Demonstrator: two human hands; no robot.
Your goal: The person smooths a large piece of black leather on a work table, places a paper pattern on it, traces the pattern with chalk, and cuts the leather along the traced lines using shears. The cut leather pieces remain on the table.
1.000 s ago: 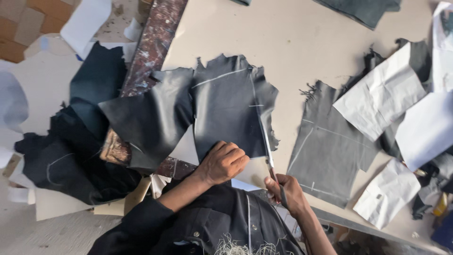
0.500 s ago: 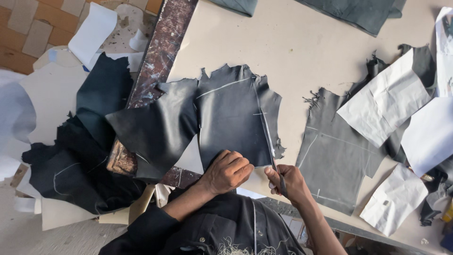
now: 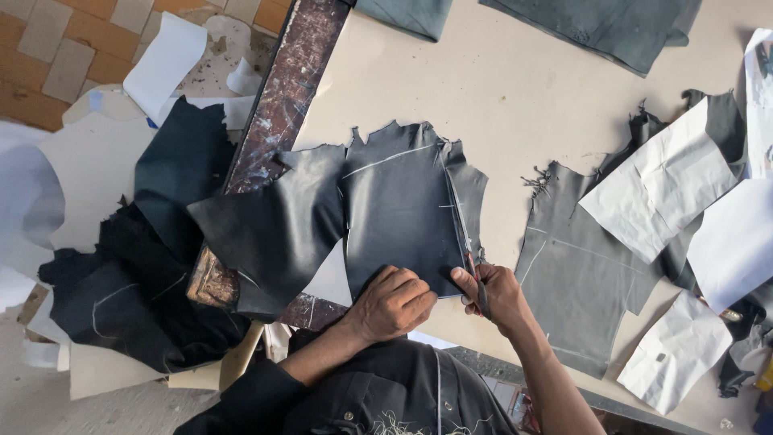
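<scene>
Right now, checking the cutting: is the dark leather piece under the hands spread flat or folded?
Spread flat: the dark leather piece shows chalk lines across one layer.

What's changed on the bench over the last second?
Little. The right hand with its cutting tool has slid a bit left along the chalk line, closer to the left hand. The left hand stays pressed on the dark leather piece. The grey leather and white paper patterns lie as before.

The person wears a dark buttoned shirt point(image 3: 378, 399) with rolled-up sleeves.
</scene>
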